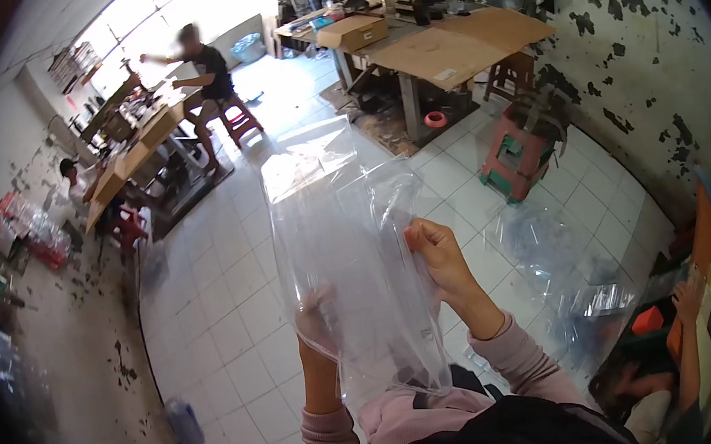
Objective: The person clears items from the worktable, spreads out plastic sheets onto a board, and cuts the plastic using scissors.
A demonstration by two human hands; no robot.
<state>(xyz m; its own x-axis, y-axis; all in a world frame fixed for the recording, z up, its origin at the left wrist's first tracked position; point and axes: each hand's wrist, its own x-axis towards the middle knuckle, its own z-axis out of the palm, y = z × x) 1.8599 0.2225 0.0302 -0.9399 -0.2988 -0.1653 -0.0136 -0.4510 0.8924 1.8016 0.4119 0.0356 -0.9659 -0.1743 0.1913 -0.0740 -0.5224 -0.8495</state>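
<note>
A long, clear plastic bag (354, 248) hangs upright in front of my body, its loose layers creased and glossy near the top. My right hand (442, 256) pinches its right edge between thumb and fingers. Lower on the left side, my left hand (315, 311) grips the bag from behind; its fingers show only hazily through the plastic. The bottom of the bag reaches down to the front of my pink top (413, 422).
Clear plastic pieces (538, 247) lie on the tiled floor to the right, near a red-and-green stool (517, 151). A cardboard-topped table (458, 45) stands ahead. People sit at a workbench (139, 149) at left; another person's hand (686, 301) is at lower right.
</note>
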